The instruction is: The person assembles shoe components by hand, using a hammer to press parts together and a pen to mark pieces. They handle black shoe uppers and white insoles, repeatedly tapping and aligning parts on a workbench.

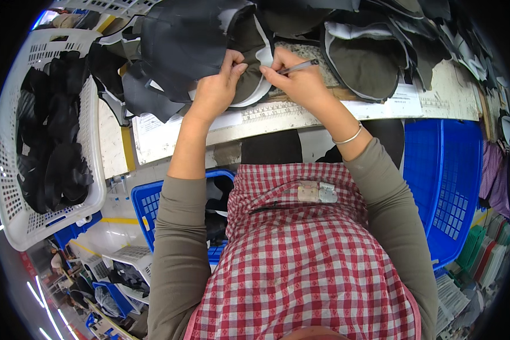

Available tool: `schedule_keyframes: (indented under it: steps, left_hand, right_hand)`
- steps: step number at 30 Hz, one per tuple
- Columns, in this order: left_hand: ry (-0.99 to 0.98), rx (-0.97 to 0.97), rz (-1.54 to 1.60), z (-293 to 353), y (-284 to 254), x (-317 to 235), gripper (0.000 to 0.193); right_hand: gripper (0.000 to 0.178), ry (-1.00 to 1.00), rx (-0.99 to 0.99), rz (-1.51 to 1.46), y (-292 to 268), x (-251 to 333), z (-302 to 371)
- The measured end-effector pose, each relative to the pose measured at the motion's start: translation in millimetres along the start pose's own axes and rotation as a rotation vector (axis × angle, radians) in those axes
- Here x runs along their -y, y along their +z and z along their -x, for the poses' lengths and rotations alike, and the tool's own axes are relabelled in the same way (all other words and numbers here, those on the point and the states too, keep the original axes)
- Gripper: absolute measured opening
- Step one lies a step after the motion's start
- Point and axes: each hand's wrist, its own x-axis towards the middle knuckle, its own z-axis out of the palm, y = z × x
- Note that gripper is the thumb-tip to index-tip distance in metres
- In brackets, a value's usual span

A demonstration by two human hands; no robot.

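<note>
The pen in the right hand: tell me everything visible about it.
The pen is slim, with a silvery-grey barrel and a darker end pointing up and right. It lies tilted, nearly flat, pinched by the right hand between thumb and fingers, so its tip is hidden among the fingertips. The tip end points toward the dark olive fabric piece with a white edge that the left hand holds down on the worktable. Whether the tip touches the fabric cannot be told.

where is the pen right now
In the head view, the pen is in the right hand, up at the workbench edge, its tip on the dark fabric piece that the left hand pinches, just above the ruler.
</note>
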Motion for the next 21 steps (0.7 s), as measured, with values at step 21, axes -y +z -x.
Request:
schedule_keyframes:
  steps: [21]
  left_hand:
    - [0.243,0.279,0.274,51.0,-40.3,-90.7,0.039]
  right_hand:
    - [0.023,0.387,0.183,0.044,-202.2,23.4,125.6]
